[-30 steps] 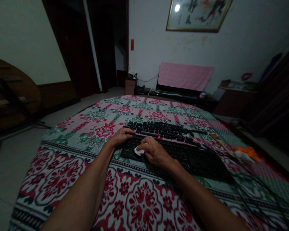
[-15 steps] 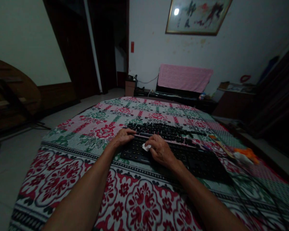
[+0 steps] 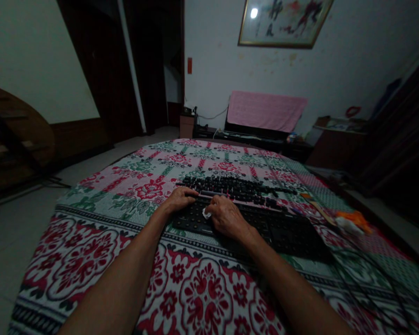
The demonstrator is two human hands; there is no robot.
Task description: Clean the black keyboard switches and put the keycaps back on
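A black keyboard (image 3: 300, 235) with its keycaps off lies on the patterned cloth, rows of small round key posts showing. My left hand (image 3: 181, 199) grips its far left corner, fingers along the top edge; the thumb side is partly hidden. Over the left part of the keyboard, my right hand (image 3: 226, 216) is closed on a crumpled white tissue (image 3: 206, 214), pressed down among the key posts. Just beyond the keyboard, many loose black keycaps (image 3: 230, 185) lie in a spread heap.
Right of the keyboard lie an orange and white cloth bundle (image 3: 354, 222), a brush-like tool with a wooden handle (image 3: 319, 209) and black cables (image 3: 366, 265). The patterned tablecloth (image 3: 206, 298) covers the table. A pink towel (image 3: 265, 110) hangs over something by the far wall.
My right hand has slid slightly left over the keyboard with the tissue. My left hand stays at the corner. The whole view has shifted a little.
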